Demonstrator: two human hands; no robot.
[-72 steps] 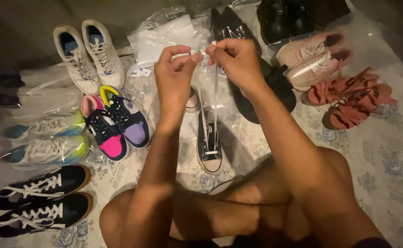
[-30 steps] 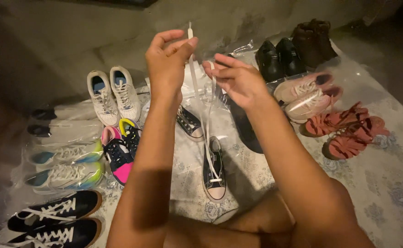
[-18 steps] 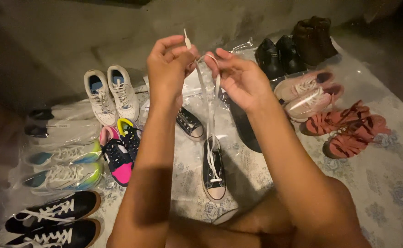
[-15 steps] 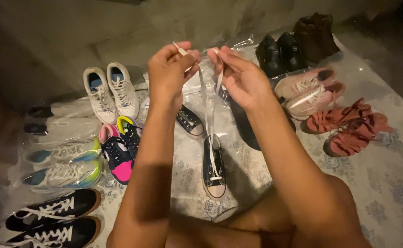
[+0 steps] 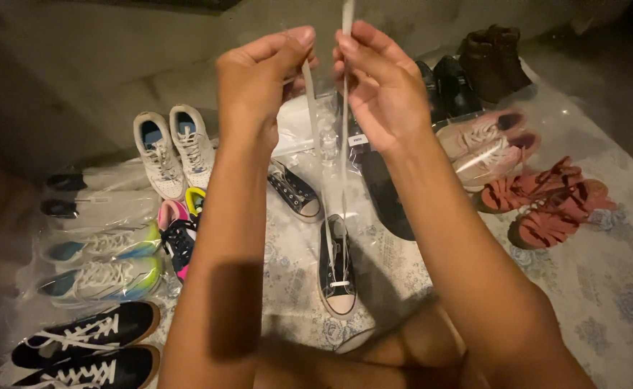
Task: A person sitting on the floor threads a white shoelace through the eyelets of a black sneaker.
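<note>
White lace (image 5: 344,108) in my hands. Low sneaker (image 5: 336,270) under it: black, white toe cap. Cloth (image 5: 604,288): pale with blue-grey floral print. Sandals (image 5: 547,205): brick red. Trainers (image 5: 486,148): pale pink. High-tops (image 5: 176,148): white, blue lining. Sneaker (image 5: 176,238): pink, black and yellow.

A pale floral-patterned cloth (image 5: 604,288) covers the floor and carries rows of shoes. At the left lie black sneakers with white laces (image 5: 86,335), then two green-and-blue sneakers (image 5: 104,277) in clear plastic. White sneakers (image 5: 172,148) sit further back, with a pink, black and yellow pair (image 5: 179,230) just before them. In the middle lie two dark canvas sneakers (image 5: 336,270), apart from each other. At the right are red sandals (image 5: 547,202), pale pink sneakers (image 5: 486,148), black shoes (image 5: 453,86) and brown boots (image 5: 493,57).
</note>
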